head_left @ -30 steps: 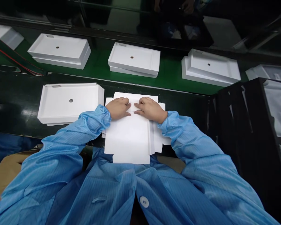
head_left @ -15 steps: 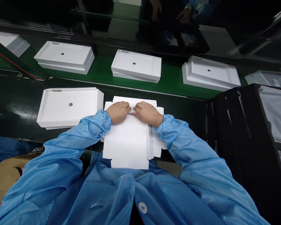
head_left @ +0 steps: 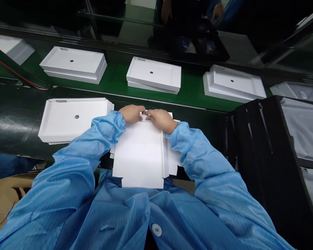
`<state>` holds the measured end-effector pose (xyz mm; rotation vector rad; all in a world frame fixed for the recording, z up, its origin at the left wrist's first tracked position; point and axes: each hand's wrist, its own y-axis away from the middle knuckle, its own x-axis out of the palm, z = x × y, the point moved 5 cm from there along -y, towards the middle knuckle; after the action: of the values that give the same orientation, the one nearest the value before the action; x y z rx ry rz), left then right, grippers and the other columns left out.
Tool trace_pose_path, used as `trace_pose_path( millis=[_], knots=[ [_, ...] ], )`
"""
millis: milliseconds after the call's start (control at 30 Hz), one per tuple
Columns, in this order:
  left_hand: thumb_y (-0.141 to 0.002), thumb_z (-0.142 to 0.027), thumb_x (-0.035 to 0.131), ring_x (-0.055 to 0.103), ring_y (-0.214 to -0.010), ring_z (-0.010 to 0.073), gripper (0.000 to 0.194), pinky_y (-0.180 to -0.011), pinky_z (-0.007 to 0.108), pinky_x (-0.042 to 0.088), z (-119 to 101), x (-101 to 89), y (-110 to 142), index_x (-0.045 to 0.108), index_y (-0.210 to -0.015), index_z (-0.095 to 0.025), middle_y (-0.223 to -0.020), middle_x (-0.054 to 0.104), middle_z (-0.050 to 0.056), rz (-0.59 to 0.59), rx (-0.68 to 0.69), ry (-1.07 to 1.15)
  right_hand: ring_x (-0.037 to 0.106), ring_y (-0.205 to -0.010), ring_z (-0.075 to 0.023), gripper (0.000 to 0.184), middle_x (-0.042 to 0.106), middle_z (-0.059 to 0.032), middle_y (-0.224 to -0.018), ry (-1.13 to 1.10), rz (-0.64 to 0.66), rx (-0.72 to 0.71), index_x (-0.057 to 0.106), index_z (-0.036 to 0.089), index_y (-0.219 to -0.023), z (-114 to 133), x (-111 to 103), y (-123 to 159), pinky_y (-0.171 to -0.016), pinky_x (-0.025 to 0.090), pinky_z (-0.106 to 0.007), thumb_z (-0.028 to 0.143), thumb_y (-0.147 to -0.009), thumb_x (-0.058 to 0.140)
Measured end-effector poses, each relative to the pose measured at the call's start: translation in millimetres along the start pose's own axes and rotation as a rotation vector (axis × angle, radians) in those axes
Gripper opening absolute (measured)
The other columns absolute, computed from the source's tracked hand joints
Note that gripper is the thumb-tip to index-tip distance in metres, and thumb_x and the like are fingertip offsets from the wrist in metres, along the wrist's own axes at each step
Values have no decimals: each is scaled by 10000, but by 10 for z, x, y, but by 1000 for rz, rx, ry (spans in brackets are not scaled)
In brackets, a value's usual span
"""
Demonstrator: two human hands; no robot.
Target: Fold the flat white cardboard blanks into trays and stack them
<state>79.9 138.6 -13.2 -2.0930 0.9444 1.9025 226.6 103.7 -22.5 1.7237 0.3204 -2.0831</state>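
In front of my body lies a flat white cardboard box blank (head_left: 139, 152), with notched flaps and a raised strip along its right side. My left hand (head_left: 131, 114) pinches its far flap, fingers curled over the far edge. Right beside it, my right hand (head_left: 161, 120) grips the same flap, its fingertips almost meeting those of the left. The part under the fingers is hidden. More white cardboard sheets (head_left: 174, 158) show beneath the blank on the right. To the left sits a shallow white tray (head_left: 65, 119) with a round dark hole, stacked on others.
On the green strip (head_left: 114, 78) behind stand white box trays in stacks: left (head_left: 75, 66), middle (head_left: 156, 74) and right (head_left: 240, 83). A black rack (head_left: 261, 146) holding whitish wrapped pieces rises at my right. Another person's hand (head_left: 218, 12) shows at the top.
Both hands have shifted to the far edge of the blank, and the far flap looks lifted or folded under the fingers. The view has moved slightly.
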Motion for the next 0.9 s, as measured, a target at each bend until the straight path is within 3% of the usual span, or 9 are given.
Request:
trace_pose_path(
  millis=[100,200,333,500,733,900],
  knots=[
    [-921,-469,622,648,-1113,261,438,-861,333,465,0,29,93,625,-1331,-316,-1195,713,43,-78,56,-102,596,-1055,-277,443,697,-131,-1164,104,-53,-65,635,201,-1354,28,31,69,-834,400,-355,452,-1041,448],
    [-901,-501,657,603,-1173,295,536,-924,371,444,-28,112,207,606,-1377,-260,-1243,669,95,-181,120,-173,547,-1088,-296,530,663,-155,-1198,151,-96,-104,603,157,-1384,32,89,114,-891,388,-379,512,-1001,513],
    [-965,-377,575,609,-1105,305,426,-902,411,430,-58,202,257,630,-1329,-163,-1164,651,157,-290,170,-201,540,-1074,-308,450,670,-184,-1146,202,-125,-126,637,111,-1302,55,126,99,-883,371,-397,425,-1021,479],
    [-1010,-343,465,614,-1071,305,413,-888,425,425,-96,217,283,619,-1326,-126,-1154,644,182,-329,207,-218,580,-1050,-306,458,697,-196,-1137,254,-111,-144,598,75,-1337,139,82,124,-853,370,-398,362,-1055,378],
    [-1038,-343,382,633,-1024,315,446,-857,445,431,-179,113,387,625,-1322,-101,-1095,670,189,-377,233,-286,624,-1067,-284,474,713,-184,-1225,240,-123,-74,572,112,-1395,162,-27,231,-830,417,-378,365,-1065,344],
    [-1041,-297,378,656,-1048,285,391,-842,420,446,-236,75,439,688,-1238,-163,-1102,712,155,-389,248,-228,658,-1050,-250,394,761,-92,-1164,147,-166,30,691,235,-1260,156,-96,325,-785,438,-343,344,-1059,369]
  ],
)
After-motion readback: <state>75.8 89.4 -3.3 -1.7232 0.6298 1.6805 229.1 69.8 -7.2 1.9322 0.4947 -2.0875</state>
